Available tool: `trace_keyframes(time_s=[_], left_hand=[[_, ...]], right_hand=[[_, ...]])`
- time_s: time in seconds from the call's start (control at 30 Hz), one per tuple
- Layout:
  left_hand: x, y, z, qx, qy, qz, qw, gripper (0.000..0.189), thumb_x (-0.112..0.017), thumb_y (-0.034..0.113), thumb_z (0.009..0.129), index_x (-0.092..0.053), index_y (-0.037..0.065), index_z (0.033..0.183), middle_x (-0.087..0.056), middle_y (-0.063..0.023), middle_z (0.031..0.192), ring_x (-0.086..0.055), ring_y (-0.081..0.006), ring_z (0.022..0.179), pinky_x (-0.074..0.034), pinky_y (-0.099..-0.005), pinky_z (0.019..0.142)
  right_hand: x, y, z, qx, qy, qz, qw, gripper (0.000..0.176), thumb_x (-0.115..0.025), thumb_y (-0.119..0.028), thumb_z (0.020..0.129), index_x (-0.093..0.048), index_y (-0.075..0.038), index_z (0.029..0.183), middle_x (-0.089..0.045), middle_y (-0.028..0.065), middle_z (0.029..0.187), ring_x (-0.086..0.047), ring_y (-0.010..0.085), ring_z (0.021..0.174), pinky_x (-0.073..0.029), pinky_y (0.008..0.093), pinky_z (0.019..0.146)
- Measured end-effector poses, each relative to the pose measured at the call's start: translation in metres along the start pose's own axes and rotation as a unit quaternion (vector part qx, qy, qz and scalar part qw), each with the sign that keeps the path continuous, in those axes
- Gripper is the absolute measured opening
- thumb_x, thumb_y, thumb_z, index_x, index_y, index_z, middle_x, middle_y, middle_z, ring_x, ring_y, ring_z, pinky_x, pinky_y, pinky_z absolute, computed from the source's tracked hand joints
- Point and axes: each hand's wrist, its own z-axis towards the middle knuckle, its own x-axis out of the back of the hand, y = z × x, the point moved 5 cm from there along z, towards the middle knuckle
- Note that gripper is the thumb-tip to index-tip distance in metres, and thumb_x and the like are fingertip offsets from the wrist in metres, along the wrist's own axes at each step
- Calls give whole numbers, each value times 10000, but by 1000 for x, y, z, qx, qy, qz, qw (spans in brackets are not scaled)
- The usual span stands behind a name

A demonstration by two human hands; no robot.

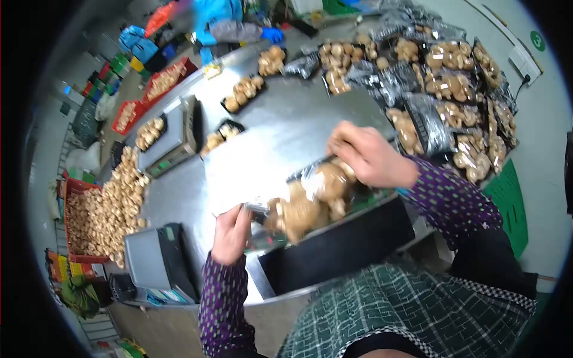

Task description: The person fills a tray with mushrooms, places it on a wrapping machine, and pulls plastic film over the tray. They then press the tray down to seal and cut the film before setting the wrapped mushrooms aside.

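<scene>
A pack of brown mushrooms [301, 209] under shiny clear film spans the space between my two hands, above the near edge of the metal table. My left hand [231, 234] is closed in a pinch on the film at the pack's left end. At the other end, my right hand [371, 156] is closed with its fingers curled on the film. Motion blurs the pack a little. Directly below it is a black flat panel [343, 247] along the table's front edge.
Wrapped mushroom packs [450, 89] are heaped at right. Mushroom trays [243, 94] stand across the metal table [286, 128]. Left are a scale [173, 137], loose mushrooms [122, 191], a red crate [74, 218] and a grey device [156, 259]. A blue-gloved person [239, 31] is opposite.
</scene>
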Motion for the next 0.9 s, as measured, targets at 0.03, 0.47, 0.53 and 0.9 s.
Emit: trace_keyframes(time_s=[0.03,0.47,0.53,0.9], left_hand=[[-6,-1,-34,2,-12,29,1000,313,-478,243,938,-615,-34,886,-544,-20,639,-447,-49,568,-387,-253,509],[-29,-128,-99,83,83,-69,991,132,-616,135,854,-600,3,854,-564,13,742,-461,-51,664,-379,-198,616],[-39,-133,-101,9,77,-32,996,147,-568,127,885,-565,-2,816,-531,9,766,-443,-60,723,-362,-203,662],[-38,-92,-144,-5,351,-205,914,229,-473,197,956,-390,133,753,-335,74,588,-249,-7,427,-179,-196,374]], right_hand=[[1,-23,-28,21,-1,29,999,55,-507,-46,869,-504,9,871,-595,113,749,-593,234,606,-474,302,587],[-30,71,-208,-444,5,238,864,270,-603,-148,877,-524,62,1027,-599,69,777,-575,109,670,-477,236,585],[-30,70,-226,-461,10,290,838,204,-593,-137,873,-576,37,978,-614,65,830,-597,105,641,-480,220,532],[-24,63,-231,-488,191,242,817,227,-539,-194,910,-568,6,809,-476,-14,571,-390,38,414,-274,216,360]])
